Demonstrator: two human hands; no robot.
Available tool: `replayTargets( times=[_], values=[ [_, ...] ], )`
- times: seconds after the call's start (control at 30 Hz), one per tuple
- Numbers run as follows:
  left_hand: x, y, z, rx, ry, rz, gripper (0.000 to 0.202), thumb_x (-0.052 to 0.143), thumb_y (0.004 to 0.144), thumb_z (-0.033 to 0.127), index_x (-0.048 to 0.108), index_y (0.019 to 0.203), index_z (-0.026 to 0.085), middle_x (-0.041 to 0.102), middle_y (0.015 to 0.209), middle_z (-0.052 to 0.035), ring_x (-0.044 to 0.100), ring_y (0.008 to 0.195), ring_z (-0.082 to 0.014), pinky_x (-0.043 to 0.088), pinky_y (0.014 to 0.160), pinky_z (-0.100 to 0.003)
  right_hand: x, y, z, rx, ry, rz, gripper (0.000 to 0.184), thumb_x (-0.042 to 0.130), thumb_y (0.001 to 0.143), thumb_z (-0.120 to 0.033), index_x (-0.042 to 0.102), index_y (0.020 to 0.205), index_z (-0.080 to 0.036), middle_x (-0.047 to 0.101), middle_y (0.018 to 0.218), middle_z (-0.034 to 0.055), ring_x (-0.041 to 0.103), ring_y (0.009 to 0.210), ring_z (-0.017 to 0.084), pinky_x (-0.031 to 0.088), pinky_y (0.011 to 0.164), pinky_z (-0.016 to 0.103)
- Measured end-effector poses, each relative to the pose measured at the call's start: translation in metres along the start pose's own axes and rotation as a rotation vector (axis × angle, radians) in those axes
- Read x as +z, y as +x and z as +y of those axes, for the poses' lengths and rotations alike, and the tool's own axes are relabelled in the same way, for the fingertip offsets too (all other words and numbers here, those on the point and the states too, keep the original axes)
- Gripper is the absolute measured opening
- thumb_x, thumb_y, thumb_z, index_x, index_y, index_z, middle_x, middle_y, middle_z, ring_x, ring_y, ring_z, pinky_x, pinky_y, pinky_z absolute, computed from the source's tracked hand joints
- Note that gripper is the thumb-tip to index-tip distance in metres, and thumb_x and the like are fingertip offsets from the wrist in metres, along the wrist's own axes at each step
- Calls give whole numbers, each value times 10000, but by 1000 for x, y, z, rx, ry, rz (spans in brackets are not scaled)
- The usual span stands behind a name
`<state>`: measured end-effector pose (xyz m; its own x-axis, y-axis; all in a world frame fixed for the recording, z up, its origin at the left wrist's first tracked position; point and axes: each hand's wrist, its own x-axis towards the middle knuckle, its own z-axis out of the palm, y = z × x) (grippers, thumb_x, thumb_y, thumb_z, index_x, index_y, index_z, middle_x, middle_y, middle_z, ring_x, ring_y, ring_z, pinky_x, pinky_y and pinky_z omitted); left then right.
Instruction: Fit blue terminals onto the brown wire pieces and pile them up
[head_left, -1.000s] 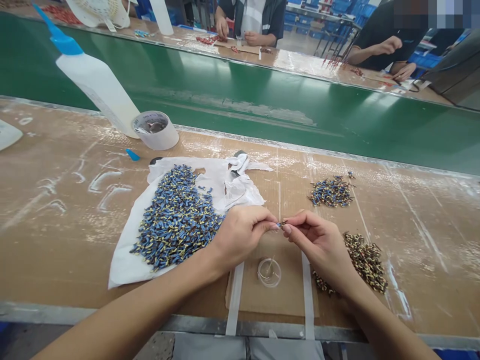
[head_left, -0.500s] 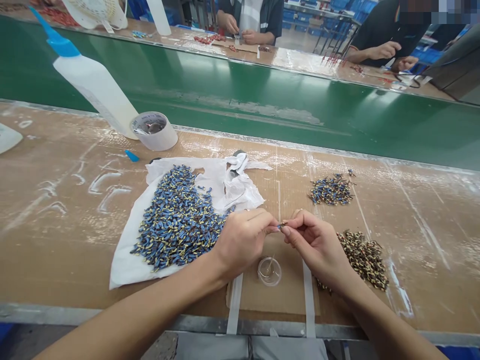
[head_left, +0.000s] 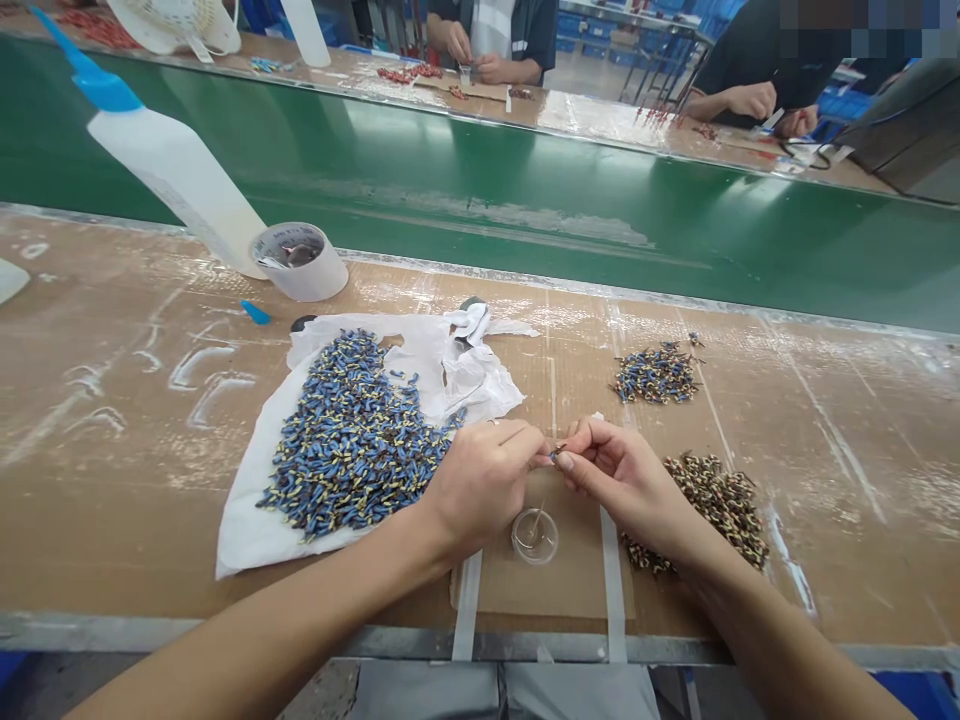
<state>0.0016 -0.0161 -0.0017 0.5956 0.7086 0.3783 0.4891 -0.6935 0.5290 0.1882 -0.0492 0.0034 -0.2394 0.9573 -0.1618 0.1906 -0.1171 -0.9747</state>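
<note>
My left hand [head_left: 484, 480] and my right hand [head_left: 619, 478] meet fingertip to fingertip above a taped-down cardboard sheet [head_left: 544, 590]. Both pinch one tiny blue part [head_left: 556, 455] between them. A small clear round dish [head_left: 535, 535] sits on the cardboard just below my hands. Left of my left hand, a big heap of blue and yellow parts [head_left: 349, 435] lies on a white plastic bag [head_left: 247, 530]. A dark, brownish pile of parts [head_left: 716, 500] lies right beside my right wrist. A smaller blue pile [head_left: 656, 373] rests farther back.
A white squeeze bottle with a blue nozzle [head_left: 169, 165] leans by a tape roll [head_left: 300, 260] at the back left. A green conveyor belt [head_left: 525, 190] runs behind the bench. Across it, other people's hands [head_left: 480, 60] work on red parts.
My hands stay pinched together on the small part and shift slightly towards me. The view tilts a little, so everything sits marginally lower and left.
</note>
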Motion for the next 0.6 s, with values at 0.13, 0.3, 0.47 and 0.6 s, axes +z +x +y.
replayTargets(
  times=[0.13, 0.3, 0.47, 0.6],
  values=[
    [2, 0, 1, -77, -83, -9, 179, 503, 830, 45, 593, 711, 144, 653, 667, -15, 583, 611, -136, 406, 589, -233, 4, -2, 4, -55, -79, 41, 154, 581, 890, -299, 518, 794, -196, 547, 728, 5, 521, 655, 143, 440, 601, 266],
    [-2, 4, 1, -84, -177, -33, 143, 549, 847, 81, 623, 740, 139, 664, 690, -18, 584, 618, -131, 419, 595, -231, 3, -2, 5, -97, -88, 53, 124, 562, 900, -272, 526, 808, -198, 577, 741, 14, 555, 660, 145, 454, 604, 269],
    [-11, 11, -1, -82, -259, -58, 77, 600, 874, 158, 665, 902, 127, 712, 820, -38, 635, 726, -136, 467, 684, -231, -1, -1, 2, -100, 30, 107, 107, 584, 898, -281, 553, 841, -196, 601, 744, 9, 590, 685, 142, 484, 646, 273],
    [-12, 12, -5, -87, -211, -146, 195, 572, 894, 163, 631, 1074, 117, 713, 971, -71, 650, 833, -162, 482, 757, -263, -4, -2, 2, -134, -31, 182, 90, 585, 903, -269, 579, 856, -192, 600, 756, 15, 596, 705, 144, 487, 647, 268]
  ],
)
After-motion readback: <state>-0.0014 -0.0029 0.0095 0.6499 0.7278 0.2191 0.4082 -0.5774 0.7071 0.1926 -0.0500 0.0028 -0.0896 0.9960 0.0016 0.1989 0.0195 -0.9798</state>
